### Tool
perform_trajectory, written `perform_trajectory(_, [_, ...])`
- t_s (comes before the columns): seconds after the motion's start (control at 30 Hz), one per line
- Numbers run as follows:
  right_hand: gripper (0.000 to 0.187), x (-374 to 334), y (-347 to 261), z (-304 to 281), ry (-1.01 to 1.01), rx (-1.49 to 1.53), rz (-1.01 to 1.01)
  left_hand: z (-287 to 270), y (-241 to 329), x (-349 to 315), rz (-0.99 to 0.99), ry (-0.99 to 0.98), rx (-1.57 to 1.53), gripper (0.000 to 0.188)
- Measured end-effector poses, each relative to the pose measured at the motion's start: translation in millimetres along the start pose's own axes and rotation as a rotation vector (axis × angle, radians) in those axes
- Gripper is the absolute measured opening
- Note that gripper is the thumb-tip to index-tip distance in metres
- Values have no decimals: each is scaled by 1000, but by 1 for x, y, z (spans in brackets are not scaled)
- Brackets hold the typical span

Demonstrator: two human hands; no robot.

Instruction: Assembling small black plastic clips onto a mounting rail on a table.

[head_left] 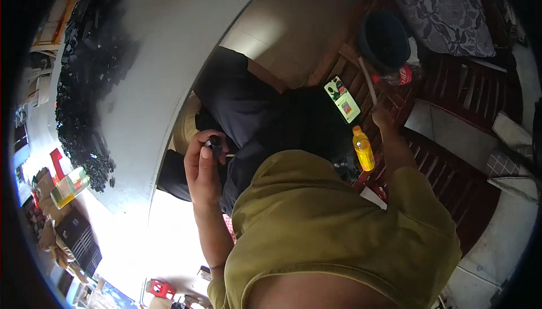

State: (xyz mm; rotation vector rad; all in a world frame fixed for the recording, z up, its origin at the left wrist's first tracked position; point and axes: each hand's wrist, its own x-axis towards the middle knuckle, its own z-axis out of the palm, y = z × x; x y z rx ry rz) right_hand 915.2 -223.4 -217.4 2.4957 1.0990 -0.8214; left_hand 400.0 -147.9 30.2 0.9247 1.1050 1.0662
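My left hand [204,168] is raised beside the white table's edge, its fingers pinched round a small, shiny black piece [214,146]. Fingers hide part of that piece, so its exact kind does not show. Out to the right, my right hand [382,117] is closed at the lower end of a pale, thin stick [367,78]. A phone with a lit screen [342,101] lies on the slatted wooden seat to the left of that hand. Close below the phone is a bottle of yellow drink [363,149]. Many black pieces [84,122] are heaped along the table's far left side.
The white table [169,43] stretches along my left. A dark blue bucket [385,39] stands beyond my right hand, near a red-labelled bottle [405,75] and a patterned grey cushion [454,24]. Dark red slatted chairs [451,187] stand to the right. A red stool [162,289] is at lower left.
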Motion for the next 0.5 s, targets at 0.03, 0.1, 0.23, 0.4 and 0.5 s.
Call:
perform_trajectory(0.03, [41, 6, 2, 1, -40, 44, 49, 1, 1, -1, -9, 1, -118, 37])
perform_trajectory(0.1, [38, 35, 18, 6, -30, -127, -46, 2, 2, 0, 16, 18, -80, 35])
perform_trajectory(0.23, [30, 54, -6, 7, 159, -240, -123, -12, 3, -8, 9, 146, 10, 30])
perform_trajectory(0.4, [14, 78, -29, -9, 203, 353, -496, -5, 4, -7, -35, 213, -27, 28])
perform_trajectory(0.5, [17, 22, -131, -40, -5, 378, -530, -17, 9, -14, -1, 148, -131, 36])
